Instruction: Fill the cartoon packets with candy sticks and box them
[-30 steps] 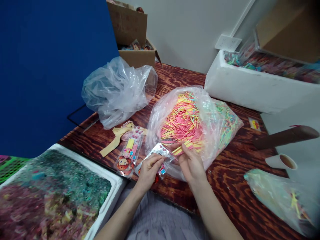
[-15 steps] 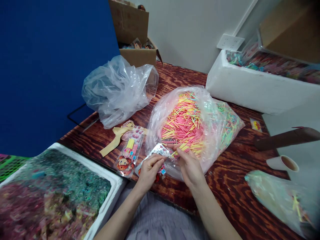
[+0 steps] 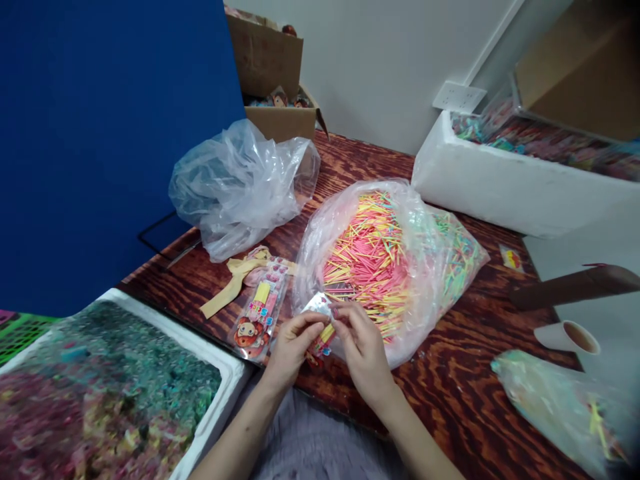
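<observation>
Looking down from our head, we see a small packet [image 3: 317, 305] between our two hands, over the front edge of the brown, streaky table [image 3: 480, 373]. It is clear and shiny, with a silver top that has little hearts on it, and yellow shows in its middle. Lower down there are blue and white round spots with letters, and a bit of red, but our fingers hide much of it. Our left hand [image 3: 293, 353] has its thumb and fingers pinched together on the left side of the packet. Our right hand [image 3: 365, 353] has its thumb and fingertips closed on the right side, near the top. Just behind our hands sits a big open bag [image 3: 313, 257], full of thin sticks [image 3: 367, 257], mostly pink and yellow, with a few green and blue ones. On the left lies another packet [image 3: 254, 327], flat on the table, with a red-haired cartoon face, a yellow patch and a pink patch. It touches a pale yellow strip [image 3: 223, 300]. Behind them is a crumpled clear bag [image 3: 245, 187]. On the right, we see a paper cup [image 3: 555, 335] with something brown in it, near a brown tube [image 3: 575, 287].
</observation>
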`<act>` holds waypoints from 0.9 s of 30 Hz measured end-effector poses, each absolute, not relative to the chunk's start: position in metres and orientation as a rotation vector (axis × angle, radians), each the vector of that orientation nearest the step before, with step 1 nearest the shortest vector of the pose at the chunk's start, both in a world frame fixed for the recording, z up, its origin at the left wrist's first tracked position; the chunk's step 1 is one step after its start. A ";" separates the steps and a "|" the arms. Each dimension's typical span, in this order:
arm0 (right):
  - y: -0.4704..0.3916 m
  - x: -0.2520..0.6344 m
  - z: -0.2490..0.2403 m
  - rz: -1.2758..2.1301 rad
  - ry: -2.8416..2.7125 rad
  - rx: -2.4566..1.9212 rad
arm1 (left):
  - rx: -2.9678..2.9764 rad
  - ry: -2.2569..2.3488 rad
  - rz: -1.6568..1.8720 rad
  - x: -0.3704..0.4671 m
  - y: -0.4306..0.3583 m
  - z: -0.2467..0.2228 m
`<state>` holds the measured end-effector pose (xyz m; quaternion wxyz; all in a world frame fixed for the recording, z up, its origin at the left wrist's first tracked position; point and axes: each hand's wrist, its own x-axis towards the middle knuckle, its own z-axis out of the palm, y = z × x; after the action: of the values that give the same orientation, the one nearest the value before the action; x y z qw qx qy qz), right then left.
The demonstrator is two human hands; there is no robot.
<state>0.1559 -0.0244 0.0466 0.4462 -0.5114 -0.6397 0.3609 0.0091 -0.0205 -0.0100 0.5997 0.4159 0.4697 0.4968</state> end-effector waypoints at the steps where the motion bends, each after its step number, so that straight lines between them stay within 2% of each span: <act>1: -0.025 0.154 0.046 0.878 -1.605 -1.265 | 0.961 1.075 1.131 0.007 -0.020 -0.008; 4: -0.022 0.151 0.050 0.900 -1.702 -1.204 | 1.018 0.994 0.996 -0.002 -0.020 0.003; 6: -0.012 0.154 0.051 1.056 -1.730 -1.121 | 1.058 0.983 0.922 -0.010 -0.018 0.011; 9: 0.021 0.167 0.041 1.147 -1.666 -1.146 | 0.984 1.085 0.982 -0.025 -0.014 0.019; 14: 0.084 0.187 0.004 0.236 -2.383 -1.490 | 0.806 1.329 1.236 -0.051 0.004 0.009; 17: 0.104 0.186 -0.010 -0.107 -2.699 -1.493 | 1.157 1.745 1.309 -0.062 0.019 -0.011; 21: 0.115 0.181 -0.016 -0.300 -2.799 -1.388 | 1.757 2.218 1.169 -0.069 0.034 -0.038; 27: 0.126 0.177 -0.031 -0.376 -2.810 -1.196 | 2.031 2.266 1.061 -0.074 0.040 -0.046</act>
<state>0.1771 0.1263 -0.0305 0.0323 -0.3883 -0.9128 -0.1223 -0.0742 0.0403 -0.0457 -0.0404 0.6298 0.7025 0.3289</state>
